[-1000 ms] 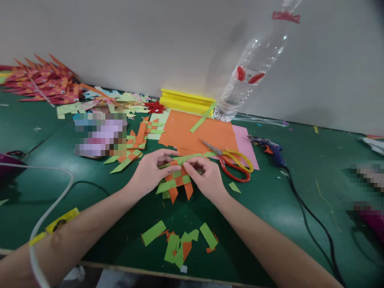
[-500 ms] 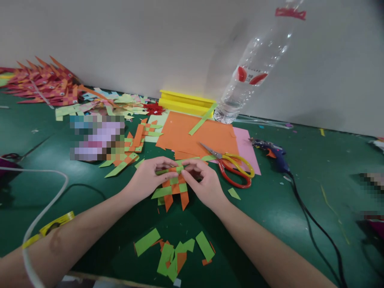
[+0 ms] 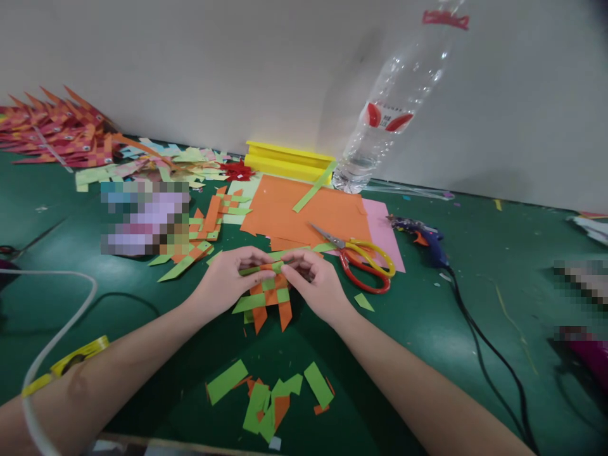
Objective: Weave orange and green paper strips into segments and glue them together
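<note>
A small woven piece of green and orange paper strips (image 3: 270, 292) is held just above the green table between both hands, its cut ends pointing toward me. My left hand (image 3: 234, 275) pinches its upper left side, thumb in front and fingers behind. On the upper right edge, my right hand (image 3: 311, 278) grips it the same way, the thumb close to the left one. Behind the fingertips runs a green strip (image 3: 323, 247). Scissors with red and yellow handles (image 3: 365, 259) lie right of my right hand, and finished woven paper fish (image 3: 190, 253) lie left of my left hand.
Green and orange scraps (image 3: 266, 399) lie in front of me. Behind the hands are orange paper sheets (image 3: 304, 209), a yellow folded strip (image 3: 289, 161) and a clear bottle (image 3: 380, 120). A blue glue gun (image 3: 430, 244) with a cord is at right; red-orange woven fish (image 3: 61, 133) pile up at far left.
The whole view has shifted slightly, with things appearing a little further left. Both hands keep their pinch on the woven paper, with hardly any movement of the fingers.
</note>
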Tool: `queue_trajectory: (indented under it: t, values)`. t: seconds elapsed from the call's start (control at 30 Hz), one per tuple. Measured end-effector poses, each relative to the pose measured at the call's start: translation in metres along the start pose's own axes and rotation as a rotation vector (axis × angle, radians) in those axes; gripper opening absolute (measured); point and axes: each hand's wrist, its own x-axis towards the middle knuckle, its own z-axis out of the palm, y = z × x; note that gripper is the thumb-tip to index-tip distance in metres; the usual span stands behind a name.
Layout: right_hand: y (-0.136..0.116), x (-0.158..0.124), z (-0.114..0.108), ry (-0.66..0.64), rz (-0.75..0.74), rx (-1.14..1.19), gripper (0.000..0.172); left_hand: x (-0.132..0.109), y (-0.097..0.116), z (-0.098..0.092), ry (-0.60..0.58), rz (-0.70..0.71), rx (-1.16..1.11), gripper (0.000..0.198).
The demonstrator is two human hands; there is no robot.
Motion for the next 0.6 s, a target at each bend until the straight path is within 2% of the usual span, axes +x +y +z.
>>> queue_trajectory:
  t: [0.37, 0.6]
  values:
    - [0.0015, 0.0013, -0.0005, -0.044, -0.030, -0.112, 0.016, -0.0006, 0.0010, 0.0008, 0.009, -0.019, -0.021, 0.019]
    - [0.0019, 0.0013, -0.0011, -0.053, -0.044, -0.151, 0.015, -0.0019, 0.0013, -0.0001, -0.034, 0.005, -0.009, 0.020]
